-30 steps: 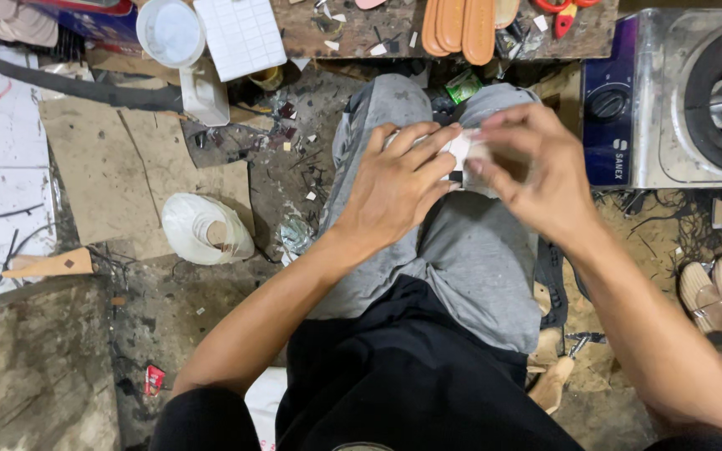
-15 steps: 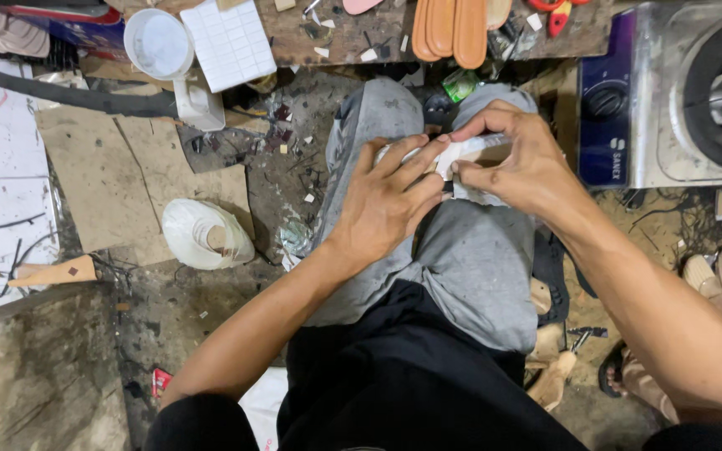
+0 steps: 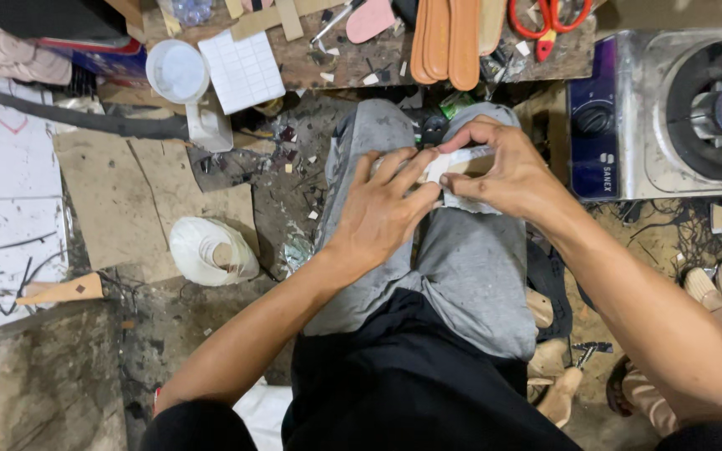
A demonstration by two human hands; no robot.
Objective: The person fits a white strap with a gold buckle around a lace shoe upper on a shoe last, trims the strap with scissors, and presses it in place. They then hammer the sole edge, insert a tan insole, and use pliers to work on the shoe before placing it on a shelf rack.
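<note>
Head view: on the lap, centre toward one o'clock, the left hand presses and the right hand pinches a white-wrapped shoe piece; its wrapping looks partly smoothed, edges loose.

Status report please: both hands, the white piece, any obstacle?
Left hand and right hand both gripping white piece over the knees. Grey trousers beneath. Nothing in the way.

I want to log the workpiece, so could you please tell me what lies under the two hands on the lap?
Under the left hand and right hand shows a white piece with a tan strip, resting on grey trousers. Its middle and full shape are covered by the fingers.
</note>
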